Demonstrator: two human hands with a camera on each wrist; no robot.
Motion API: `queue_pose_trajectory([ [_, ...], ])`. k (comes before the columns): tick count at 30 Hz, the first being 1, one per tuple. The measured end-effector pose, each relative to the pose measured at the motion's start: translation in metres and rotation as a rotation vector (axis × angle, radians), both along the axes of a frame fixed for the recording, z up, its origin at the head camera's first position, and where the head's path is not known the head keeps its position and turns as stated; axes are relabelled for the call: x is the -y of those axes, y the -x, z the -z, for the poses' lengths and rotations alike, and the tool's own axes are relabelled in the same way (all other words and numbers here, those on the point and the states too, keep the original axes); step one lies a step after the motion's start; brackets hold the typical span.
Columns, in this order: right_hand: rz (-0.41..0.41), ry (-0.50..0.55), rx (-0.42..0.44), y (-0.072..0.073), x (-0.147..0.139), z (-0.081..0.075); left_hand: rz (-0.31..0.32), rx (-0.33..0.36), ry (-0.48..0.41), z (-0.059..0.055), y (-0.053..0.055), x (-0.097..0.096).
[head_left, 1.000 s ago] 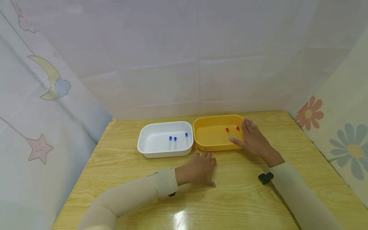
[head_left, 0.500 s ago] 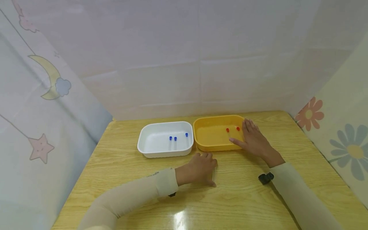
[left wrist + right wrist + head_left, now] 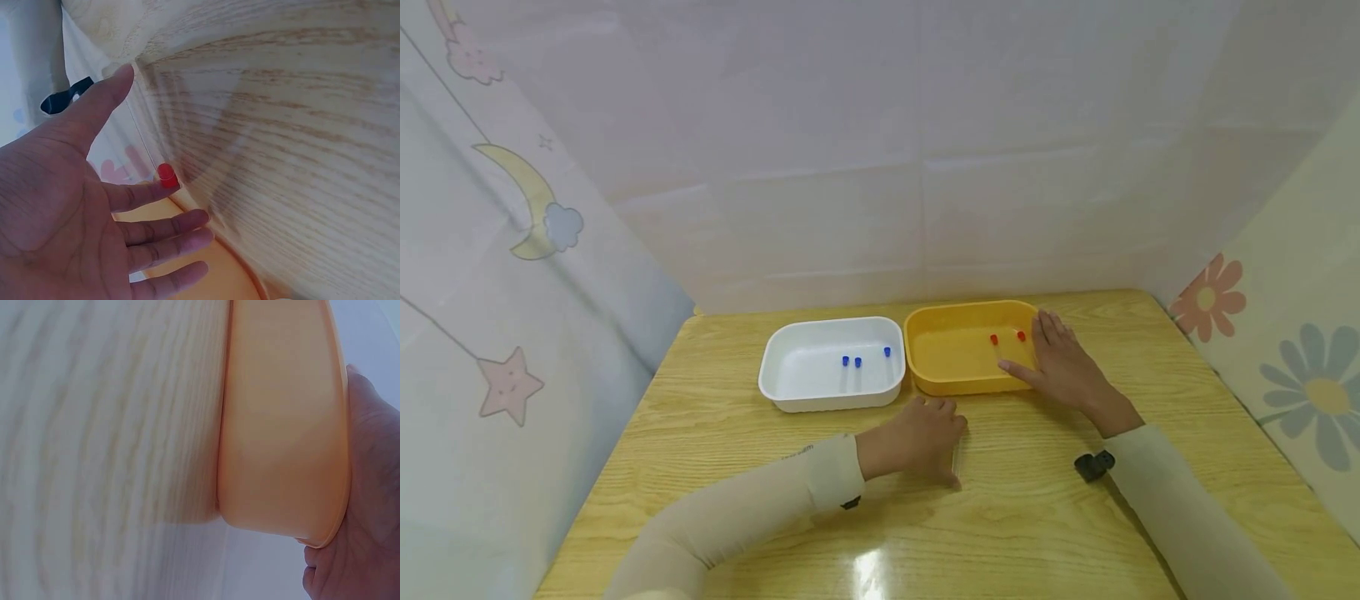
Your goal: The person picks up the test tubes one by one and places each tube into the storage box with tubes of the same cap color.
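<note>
My left hand [image 3: 919, 442] is low over the table in front of the trays. Between its thumb and index finger it pinches a slim clear test tube [image 3: 957, 455], end to end; the tube's red cap [image 3: 167, 176] meets the index fingertip in the left wrist view. My right hand [image 3: 1067, 367] rests on the right end of the yellow tray [image 3: 970, 387], fingers straight and thumb spread across its front corner. Inside that tray lie two red-capped tubes [image 3: 994, 340]. Three blue-capped tubes [image 3: 858, 362] lie in the white tray [image 3: 831, 402] at its left.
Both trays stand side by side, touching or nearly so, toward the back of the wooden table [image 3: 1015, 517]. A pale cloth backdrop [image 3: 820, 167] rises behind the table, with printed cloth on both sides. Black camera mounts [image 3: 1093, 465] sit at the wrists.
Almost nothing differs. The red cap at my left index fingertip, visible in the head view a second ago, is now hidden there. My right hand and both trays stay put.
</note>
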State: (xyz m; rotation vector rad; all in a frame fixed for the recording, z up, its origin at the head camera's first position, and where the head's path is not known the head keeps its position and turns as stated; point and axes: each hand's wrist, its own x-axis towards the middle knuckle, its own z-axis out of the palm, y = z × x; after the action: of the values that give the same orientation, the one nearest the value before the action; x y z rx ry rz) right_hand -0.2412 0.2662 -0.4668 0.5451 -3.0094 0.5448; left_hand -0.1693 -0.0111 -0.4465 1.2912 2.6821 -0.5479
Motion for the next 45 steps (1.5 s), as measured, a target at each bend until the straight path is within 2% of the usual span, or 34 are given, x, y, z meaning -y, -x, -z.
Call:
queue_pose_trajectory([
  [10, 0.003, 0.009, 0.014, 0.000, 0.000, -0.002, 0.036, 0.035, -0.019, -0.007, 0.002, 0.002],
  [13, 0.002, 0.010, 0.015, 0.000, 0.000, -0.002, 0.076, 0.029, -0.012, -0.007, 0.001, 0.003],
  [19, 0.002, 0.006, 0.011, 0.000, 0.001, -0.001, 0.163, -0.027, 0.006, -0.007, -0.001, 0.005],
  [26, 0.001, 0.000, 0.007, 0.001, 0.001, -0.002, 0.202, -0.009, -0.059, -0.007, 0.002, 0.008],
  [30, -0.001, 0.003, 0.009, 0.001, 0.001, -0.002, 0.223, -0.004, -0.064, -0.007, 0.003, 0.009],
  [45, -0.011, 0.018, 0.009, 0.003, 0.005, -0.003, 0.177, -0.016, -0.137, -0.022, 0.010, 0.016],
])
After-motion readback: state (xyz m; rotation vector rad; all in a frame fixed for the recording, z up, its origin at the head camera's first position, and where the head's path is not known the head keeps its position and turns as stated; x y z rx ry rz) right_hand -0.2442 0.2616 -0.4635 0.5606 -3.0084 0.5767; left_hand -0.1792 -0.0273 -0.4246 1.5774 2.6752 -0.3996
